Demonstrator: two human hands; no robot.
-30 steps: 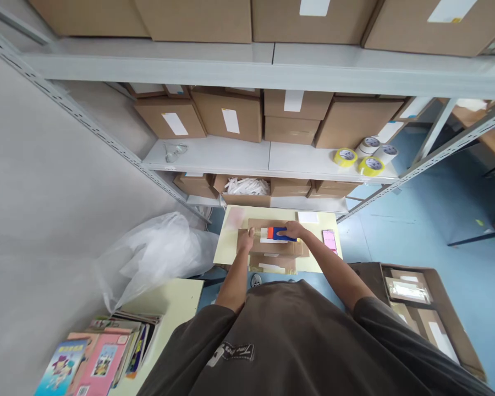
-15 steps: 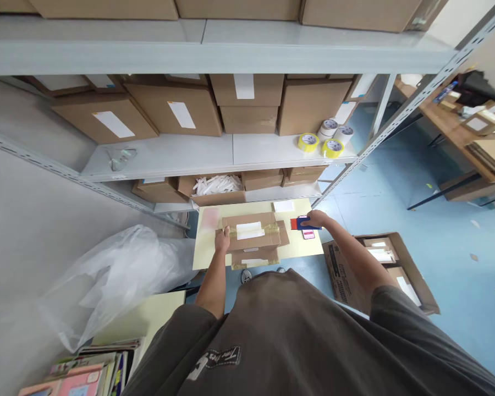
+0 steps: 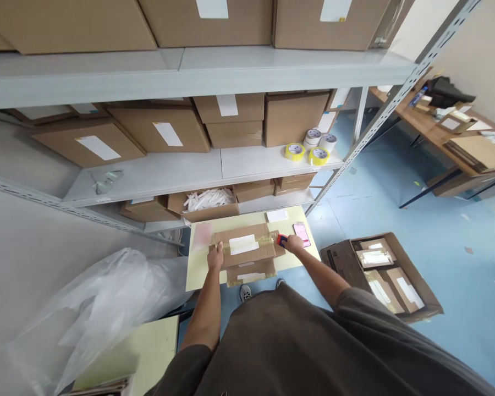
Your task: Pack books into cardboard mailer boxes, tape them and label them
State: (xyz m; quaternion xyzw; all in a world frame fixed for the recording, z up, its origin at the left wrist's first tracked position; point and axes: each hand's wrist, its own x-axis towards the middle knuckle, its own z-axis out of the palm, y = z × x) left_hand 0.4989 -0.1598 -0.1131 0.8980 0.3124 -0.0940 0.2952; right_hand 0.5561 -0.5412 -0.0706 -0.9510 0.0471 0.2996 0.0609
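Observation:
A cardboard box (image 3: 247,257) with a white label and clear yellowish tape lies on the pale yellow table (image 3: 198,264). My left hand (image 3: 215,256) grips its left end, fingers bent over the edge. At the opposite end, my right hand (image 3: 293,243) is closed around a small blue tool with a red end (image 3: 281,240); its exact kind is unclear. The red end is at the taped right side of the box, and I cannot tell whether it touches. Another taped cardboard box (image 3: 251,273) sits on the near side. A phone with a pinkish screen (image 3: 302,235) lies beside my right hand.
A grey shelf rack (image 3: 169,168) stands in front, with boxes, tape rolls (image 3: 318,156) and a carton of white strips (image 3: 209,199). On the floor at right is a large open carton (image 3: 431,300) holding smaller boxes. Clear plastic sheeting (image 3: 119,297) lies at left.
My right hand has moved left with the blue and red tool, from beside the phone to the box's right end. More of the phone shows. My left hand stays on the box; the view has shifted.

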